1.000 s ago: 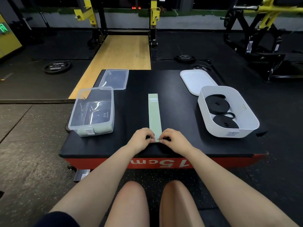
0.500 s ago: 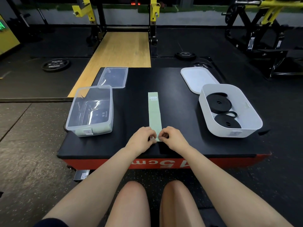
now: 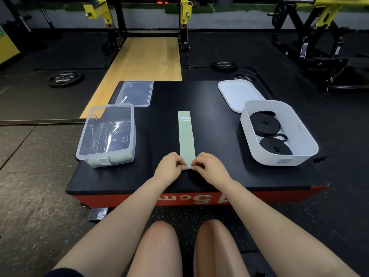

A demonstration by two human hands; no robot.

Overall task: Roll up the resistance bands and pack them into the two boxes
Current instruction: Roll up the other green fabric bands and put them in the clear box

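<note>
A pale green resistance band [image 3: 186,136] lies flat and straight on the black platform [image 3: 151,172], its label end pointing away from me. My left hand [image 3: 169,167] and my right hand [image 3: 210,168] pinch its near end from either side, and the edge there is turned up into a small fold. A clear plastic box [image 3: 105,134] stands at the left. At the right a white box [image 3: 279,132] holds two rolled black bands [image 3: 264,122].
The clear lid [image 3: 136,92] lies behind the clear box, the white lid [image 3: 237,94] behind the white box. The platform has a red front edge. Weight plates [image 3: 63,77] lie on the gym floor, with a wooden lifting strip and rack uprights beyond.
Both hands have crept slightly forward along the band while pinching its near end, and the fold there has grown a little. The boxes and lids stay put.
</note>
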